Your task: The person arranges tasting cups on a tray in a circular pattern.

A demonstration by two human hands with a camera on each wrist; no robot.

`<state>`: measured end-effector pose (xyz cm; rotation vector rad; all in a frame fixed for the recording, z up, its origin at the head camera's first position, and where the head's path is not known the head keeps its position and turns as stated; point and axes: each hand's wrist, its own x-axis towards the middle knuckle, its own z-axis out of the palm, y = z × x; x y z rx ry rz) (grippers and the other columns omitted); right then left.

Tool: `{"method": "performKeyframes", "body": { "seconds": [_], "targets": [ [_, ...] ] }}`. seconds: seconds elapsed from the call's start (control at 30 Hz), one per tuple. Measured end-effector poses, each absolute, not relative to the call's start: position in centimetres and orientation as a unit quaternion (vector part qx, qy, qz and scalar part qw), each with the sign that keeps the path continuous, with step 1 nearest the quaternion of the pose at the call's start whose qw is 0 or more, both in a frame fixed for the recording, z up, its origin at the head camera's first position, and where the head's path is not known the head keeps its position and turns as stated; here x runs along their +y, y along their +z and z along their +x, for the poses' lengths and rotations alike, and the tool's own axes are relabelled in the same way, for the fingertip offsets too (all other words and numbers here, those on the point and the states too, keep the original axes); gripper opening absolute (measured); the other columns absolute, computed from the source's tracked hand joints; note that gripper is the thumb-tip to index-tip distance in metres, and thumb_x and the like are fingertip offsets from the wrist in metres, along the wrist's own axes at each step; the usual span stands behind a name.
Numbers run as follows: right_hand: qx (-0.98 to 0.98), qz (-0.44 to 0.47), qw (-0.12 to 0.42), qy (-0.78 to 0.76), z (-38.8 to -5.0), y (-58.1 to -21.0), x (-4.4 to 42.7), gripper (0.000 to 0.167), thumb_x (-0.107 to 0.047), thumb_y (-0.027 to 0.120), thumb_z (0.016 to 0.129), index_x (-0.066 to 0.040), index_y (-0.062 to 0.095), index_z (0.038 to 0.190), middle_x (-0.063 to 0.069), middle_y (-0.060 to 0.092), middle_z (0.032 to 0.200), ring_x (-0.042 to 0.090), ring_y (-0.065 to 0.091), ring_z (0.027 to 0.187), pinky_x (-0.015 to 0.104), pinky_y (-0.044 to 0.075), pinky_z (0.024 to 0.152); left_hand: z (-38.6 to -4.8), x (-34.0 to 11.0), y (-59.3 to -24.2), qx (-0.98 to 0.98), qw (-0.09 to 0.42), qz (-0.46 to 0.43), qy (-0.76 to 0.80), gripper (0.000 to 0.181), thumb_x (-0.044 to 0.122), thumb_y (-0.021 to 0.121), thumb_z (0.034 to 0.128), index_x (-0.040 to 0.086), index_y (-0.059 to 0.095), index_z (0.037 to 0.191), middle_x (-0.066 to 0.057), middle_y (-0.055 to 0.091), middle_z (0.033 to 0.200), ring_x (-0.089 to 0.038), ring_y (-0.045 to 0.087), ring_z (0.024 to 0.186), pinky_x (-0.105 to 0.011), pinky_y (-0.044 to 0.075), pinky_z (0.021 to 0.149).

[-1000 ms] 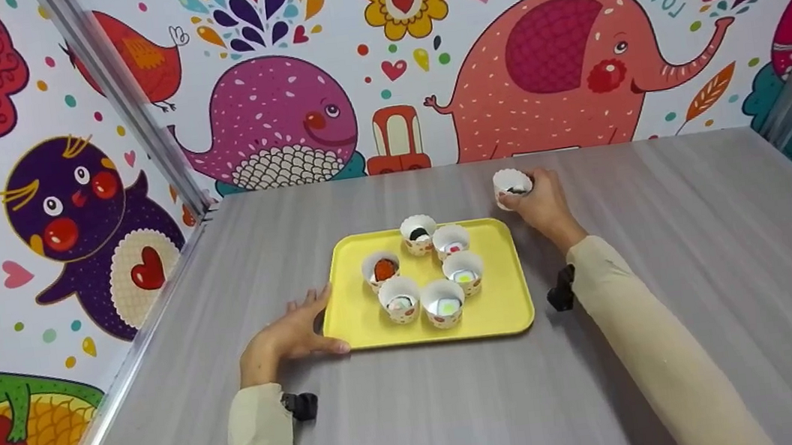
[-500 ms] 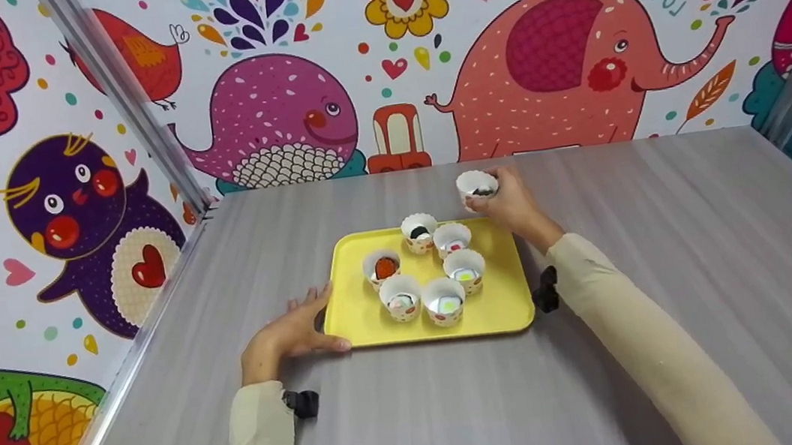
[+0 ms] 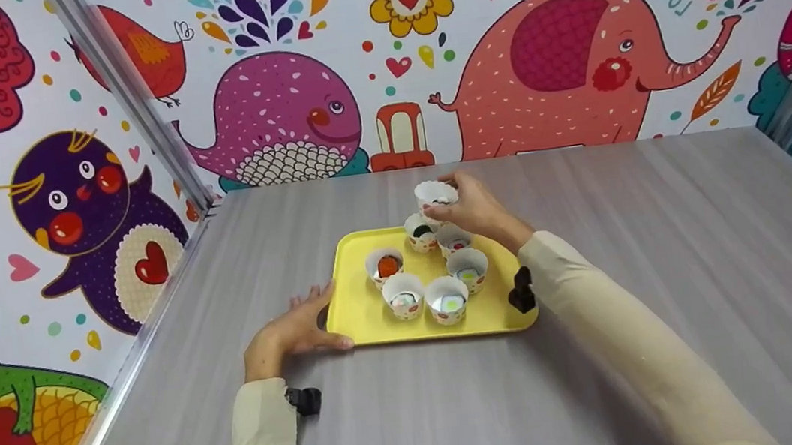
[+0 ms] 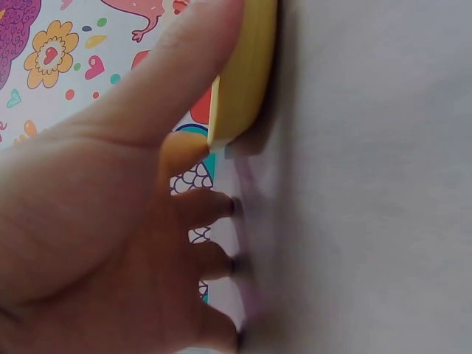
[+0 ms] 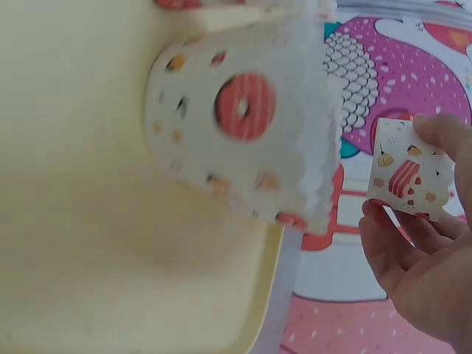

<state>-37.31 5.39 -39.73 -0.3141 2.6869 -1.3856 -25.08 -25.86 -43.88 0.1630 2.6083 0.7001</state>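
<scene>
My right hand (image 3: 473, 205) holds a paper baking cup (image 3: 436, 195) with a scalloped rim by its side, thumb in front. The cup is raised behind the tray's far edge; a dark bit shows inside. In the right wrist view its cake print (image 5: 405, 169) is visible between thumb and fingers. My left hand (image 3: 296, 329) rests at the left end of a yellow tray (image 3: 359, 325), its thumb touching the front corner and fingers spread along the side. In the left wrist view, the fingertips (image 4: 217, 265) meet the table.
Several printed paper cups stand on the tray, each with a small sushi-like piece: an orange-red one (image 3: 386, 267), a dark one (image 3: 423, 231), a yellow-green one (image 3: 453, 303). Cartoon-printed walls (image 3: 277, 116) border the grey table (image 3: 420, 416) at back and left.
The right hand has carried its cup leftward, from beyond the tray's right back corner to behind the back cups. The left hand stays at the tray's left end.
</scene>
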Motion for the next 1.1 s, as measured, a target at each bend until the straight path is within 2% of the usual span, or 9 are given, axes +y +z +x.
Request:
{"method": "performKeyframes", "body": {
  "seconds": [0.33, 0.57, 0.73, 0.83, 0.97, 1.1],
  "targets": [
    [0.886, -0.119, 0.061, -0.444, -36.5, -39.1, 2.1, 0.068, -0.035, 0.076, 0.089, -0.017, 0.045, 0.147, 0.007, 0.051, 0.148, 0.025, 0.054, 0.126, 0.046, 0.046, 0.112, -25.2, -25.8, -44.2, 0.941, 0.217, 0.065, 0.252, 0.116, 0.045, 0.083, 0.0794, 0.015, 0.007, 0.163, -0.025, 0.001, 0.167, -0.054, -0.005, 0.151, -0.068, 0.005, 0.121],
    [0.889, -0.115, 0.088, -0.434, -35.8, -38.8, 0.1, 0.064, -0.032, 0.074, 0.091, -0.020, 0.043, 0.146, 0.005, 0.054, 0.141, 0.024, 0.057, 0.116, 0.043, 0.048, 0.110, -25.1, -26.0, -44.1, 0.941, 0.216, 0.063, 0.253, 0.117, 0.045, 0.083, 0.0783, 0.015, 0.008, 0.162, -0.026, 0.001, 0.167, -0.054, -0.006, 0.151, -0.067, 0.004, 0.122],
    [0.890, -0.133, 0.090, -0.427, -35.9, -38.6, -1.2, 0.062, -0.027, 0.075, 0.091, -0.017, 0.045, 0.145, 0.006, 0.057, 0.137, 0.025, 0.057, 0.113, 0.041, 0.052, 0.106, -25.1, -26.1, -44.0, 0.945, 0.213, 0.061, 0.242, 0.117, 0.047, 0.083, 0.0781, 0.017, 0.008, 0.163, -0.025, 0.002, 0.167, -0.054, -0.003, 0.151, -0.069, 0.007, 0.121],
    [0.887, -0.140, 0.094, -0.429, -35.9, -38.7, -1.7, 0.060, -0.025, 0.074, 0.092, -0.016, 0.046, 0.144, 0.006, 0.058, 0.135, 0.024, 0.057, 0.114, 0.041, 0.050, 0.107, -25.1, -26.1, -44.0, 0.947, 0.212, 0.055, 0.235, 0.118, 0.049, 0.083, 0.0774, 0.018, 0.008, 0.163, -0.024, 0.003, 0.167, -0.054, -0.002, 0.151, -0.071, 0.007, 0.120],
    [0.889, -0.126, 0.107, -0.427, -35.8, -38.9, -2.2, 0.066, -0.030, 0.073, 0.092, -0.020, 0.041, 0.149, 0.004, 0.054, 0.143, 0.023, 0.054, 0.122, 0.042, 0.042, 0.116, -25.0, -26.0, -44.0, 0.948, 0.212, 0.045, 0.233, 0.118, 0.050, 0.083, 0.0765, 0.019, 0.009, 0.163, -0.022, 0.003, 0.168, -0.053, -0.002, 0.152, -0.072, 0.006, 0.119],
    [0.894, -0.110, 0.113, -0.419, -35.7, -39.1, -2.7, 0.070, -0.032, 0.072, 0.092, -0.022, 0.038, 0.151, 0.003, 0.051, 0.148, 0.021, 0.052, 0.126, 0.042, 0.039, 0.119, -25.1, -25.8, -44.0, 0.947, 0.210, 0.048, 0.237, 0.117, 0.049, 0.083, 0.0768, 0.019, 0.009, 0.163, -0.022, 0.003, 0.168, -0.053, -0.003, 0.151, -0.071, 0.005, 0.120]
  ]
}}
